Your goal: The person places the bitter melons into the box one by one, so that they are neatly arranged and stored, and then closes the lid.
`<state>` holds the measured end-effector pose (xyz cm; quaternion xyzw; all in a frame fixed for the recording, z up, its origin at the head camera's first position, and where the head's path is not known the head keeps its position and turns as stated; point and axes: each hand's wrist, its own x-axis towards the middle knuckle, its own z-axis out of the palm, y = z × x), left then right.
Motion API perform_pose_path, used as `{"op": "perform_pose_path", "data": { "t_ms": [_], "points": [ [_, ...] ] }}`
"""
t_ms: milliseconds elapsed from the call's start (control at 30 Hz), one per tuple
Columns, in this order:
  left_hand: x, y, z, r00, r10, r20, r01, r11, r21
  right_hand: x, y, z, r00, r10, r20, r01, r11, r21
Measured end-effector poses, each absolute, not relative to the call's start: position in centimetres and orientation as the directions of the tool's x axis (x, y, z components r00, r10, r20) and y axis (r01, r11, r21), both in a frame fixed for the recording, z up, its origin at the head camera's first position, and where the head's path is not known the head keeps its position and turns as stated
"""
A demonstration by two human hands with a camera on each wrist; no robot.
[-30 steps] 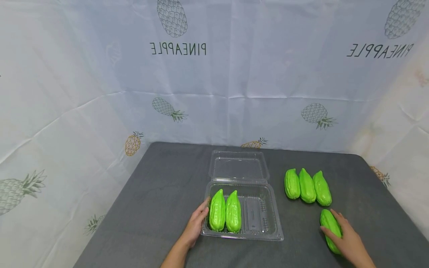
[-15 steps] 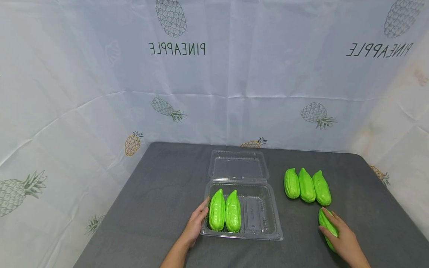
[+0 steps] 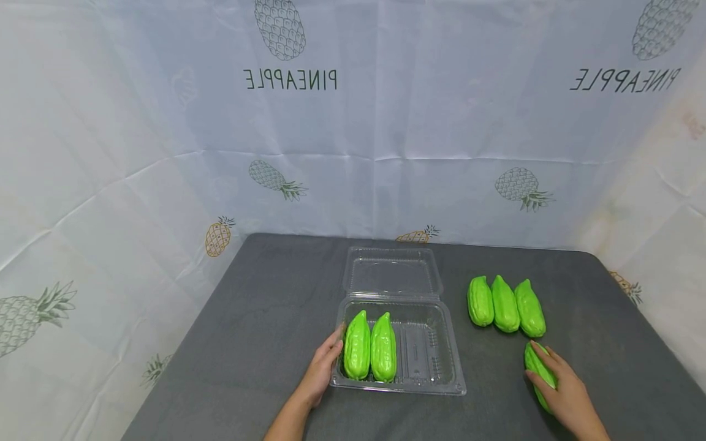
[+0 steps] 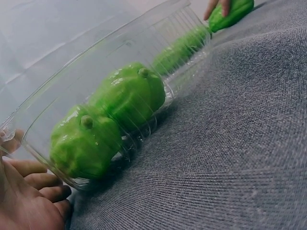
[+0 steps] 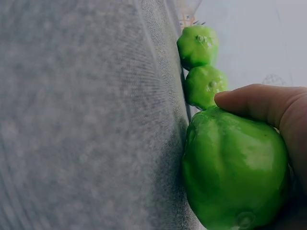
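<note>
At lower right, the right hand point(image 3: 570, 392) grips a green vegetable point(image 3: 536, 365), partly hiding it; three others point(image 3: 505, 306) lie just above. Near bottom centre, the left hand point(image 3: 322, 372), fingers relaxed, touches an open clear container point(image 3: 397, 389) holding two matching vegetables point(image 3: 357, 346). On the backdrop point(image 3: 419, 116), left of top centre and at upper right, mirrored lettering point(image 3: 289, 79) reads "PINEAPPLE".

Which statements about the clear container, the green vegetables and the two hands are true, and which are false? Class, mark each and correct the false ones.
1. Two green vegetables lie in the clear container. True.
2. The container's lid is closed. False: the lid is folded back, open.
3. The right hand holds a vegetable. True.
4. The left hand is at the container's right side. False: the left hand is at its left side.
5. Three vegetables lie side by side outside the container. True.
</note>
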<state>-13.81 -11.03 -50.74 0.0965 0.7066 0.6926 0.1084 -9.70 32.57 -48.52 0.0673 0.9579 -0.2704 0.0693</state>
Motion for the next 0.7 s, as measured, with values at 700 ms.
{"op": "perform_pose_path", "data": {
  "t_ms": [700],
  "points": [
    [-13.8,-11.1,-50.6,-0.956,0.294,-0.023,-0.017,0.023,1.0,-10.0,31.9,-47.0,-0.96,0.178,-0.218,0.274,0.768,-0.579]
  ]
}}
